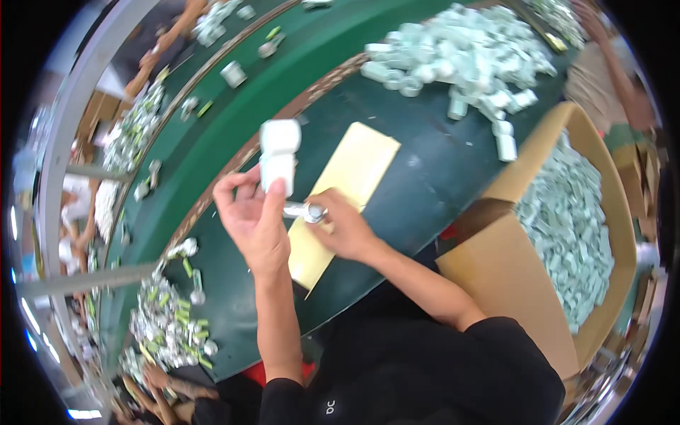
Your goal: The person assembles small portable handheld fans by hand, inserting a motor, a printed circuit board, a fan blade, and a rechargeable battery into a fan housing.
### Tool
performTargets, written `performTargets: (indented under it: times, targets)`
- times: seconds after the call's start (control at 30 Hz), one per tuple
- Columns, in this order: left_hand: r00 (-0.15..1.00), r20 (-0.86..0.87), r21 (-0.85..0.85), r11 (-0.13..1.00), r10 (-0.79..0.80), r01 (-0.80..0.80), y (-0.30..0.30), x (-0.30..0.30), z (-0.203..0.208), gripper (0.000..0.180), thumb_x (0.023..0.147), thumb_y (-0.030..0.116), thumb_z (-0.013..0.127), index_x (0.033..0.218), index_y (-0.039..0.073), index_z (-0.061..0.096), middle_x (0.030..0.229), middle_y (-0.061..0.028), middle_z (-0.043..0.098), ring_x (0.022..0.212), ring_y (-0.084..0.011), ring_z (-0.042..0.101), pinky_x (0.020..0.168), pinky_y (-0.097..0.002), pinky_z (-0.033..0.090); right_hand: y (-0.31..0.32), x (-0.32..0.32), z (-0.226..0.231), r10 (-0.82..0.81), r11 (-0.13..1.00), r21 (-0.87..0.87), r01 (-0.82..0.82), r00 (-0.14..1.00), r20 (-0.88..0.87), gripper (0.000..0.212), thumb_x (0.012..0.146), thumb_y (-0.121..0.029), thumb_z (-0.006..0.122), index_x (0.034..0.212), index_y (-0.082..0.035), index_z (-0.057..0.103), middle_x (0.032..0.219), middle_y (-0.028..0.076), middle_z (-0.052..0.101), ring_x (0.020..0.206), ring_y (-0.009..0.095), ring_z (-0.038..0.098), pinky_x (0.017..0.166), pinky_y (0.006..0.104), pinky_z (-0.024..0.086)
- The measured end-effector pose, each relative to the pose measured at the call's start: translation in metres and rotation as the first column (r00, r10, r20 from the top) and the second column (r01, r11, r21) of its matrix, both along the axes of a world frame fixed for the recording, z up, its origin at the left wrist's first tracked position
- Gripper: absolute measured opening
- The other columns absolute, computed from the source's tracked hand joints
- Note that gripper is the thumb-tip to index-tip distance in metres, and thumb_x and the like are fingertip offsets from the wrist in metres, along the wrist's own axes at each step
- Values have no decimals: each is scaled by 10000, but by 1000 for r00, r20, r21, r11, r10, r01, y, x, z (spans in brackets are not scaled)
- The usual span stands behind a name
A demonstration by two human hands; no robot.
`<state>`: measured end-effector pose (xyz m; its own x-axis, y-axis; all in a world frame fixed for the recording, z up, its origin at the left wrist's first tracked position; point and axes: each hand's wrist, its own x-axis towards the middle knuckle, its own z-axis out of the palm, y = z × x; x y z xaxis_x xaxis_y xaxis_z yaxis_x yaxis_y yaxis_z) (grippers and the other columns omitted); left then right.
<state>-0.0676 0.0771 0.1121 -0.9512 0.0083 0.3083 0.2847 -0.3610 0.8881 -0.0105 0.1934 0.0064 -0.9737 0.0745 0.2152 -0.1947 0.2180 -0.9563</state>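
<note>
My left hand (253, 221) is raised over the table and grips a white two-lobed plastic piece (280, 154), which stands upright between thumb and fingers. Close beside it, my right hand (345, 225) is closed round a shiny silver part (305, 211) with a round end. The silver part's other end points toward my left palm; whether it touches that hand I cannot tell. Beneath both hands a pale yellow flat sheet (360, 159) lies slantwise on the dark green table (432, 149).
Pale white-green pieces form a heap (460, 53) at the far right. An open cardboard box (506, 287) on the right holds many more. Clear and silver parts with yellow-green bits lie in a pile (166, 319) at left. A green conveyor belt (212, 131) curves past; other people work around it.
</note>
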Motion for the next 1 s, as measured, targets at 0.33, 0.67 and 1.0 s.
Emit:
performTargets:
  times: [0.33, 0.67, 1.0]
  targets:
    - [938, 348, 70, 997, -1, -25, -141, 47, -21, 511, 906, 6, 557, 1409, -51, 487, 1077, -146, 649, 770, -191, 645, 652, -353, 552, 11, -22, 26, 102, 928, -369, -49, 987, 125, 350, 963, 22, 696, 1299, 15, 598, 1103, 48, 647, 987, 102, 628, 879, 256, 526]
    - [846, 473, 451, 892, -245, 7, -114, 39, -79, 372, 1126, 324, 404, 1273, 24, 566, 1009, -74, 633, 829, -170, 587, 707, -320, 475, 22, -22, 111, 312, 950, 37, -311, 950, -15, 452, 888, 117, 683, 1316, -23, 643, 1275, 86, 590, 1126, 182, 636, 956, 333, 553]
    - [751, 527, 480, 869, -398, 123, -105, 57, -63, 532, 1142, 462, 324, 1453, 79, 524, 1033, -13, 613, 905, -119, 589, 686, -267, 436, 6, -28, 143, 487, 851, 294, -434, 863, -135, 494, 811, 139, 683, 1274, -32, 676, 1244, 127, 653, 1075, 241, 671, 922, 341, 563]
